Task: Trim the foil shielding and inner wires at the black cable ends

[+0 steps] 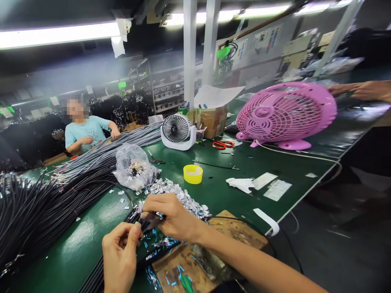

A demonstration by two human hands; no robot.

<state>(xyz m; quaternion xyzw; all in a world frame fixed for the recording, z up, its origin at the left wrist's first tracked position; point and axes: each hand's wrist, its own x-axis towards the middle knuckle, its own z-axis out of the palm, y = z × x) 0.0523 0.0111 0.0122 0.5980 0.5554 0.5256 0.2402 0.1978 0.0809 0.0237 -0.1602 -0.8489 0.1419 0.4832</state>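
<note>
My left hand (120, 254) is closed in a pinch, thumb against forefinger, at the tips of a bundle of black cables (94, 276). What it pinches is too small to make out. Close beside it, almost touching, my right hand (171, 215) has its fingers curled round something dark and blurred (154, 221). Beyond the hands is a heap of silvery foil scraps (180, 193). Under my right forearm lies a worn wooden board (174, 266), strewn with bits of blue insulation (180, 268) and bearing a green-handled tool (186, 283).
Thick bundles of black cable (61, 207) cover the left side. A plastic bag (134, 167), a yellow tape roll (193, 174), a small white fan (178, 132), red scissors (222, 144) and a pink fan (287, 116) stand farther back. A co-worker (88, 130) sits across; another person's hand (366, 89) reaches in right.
</note>
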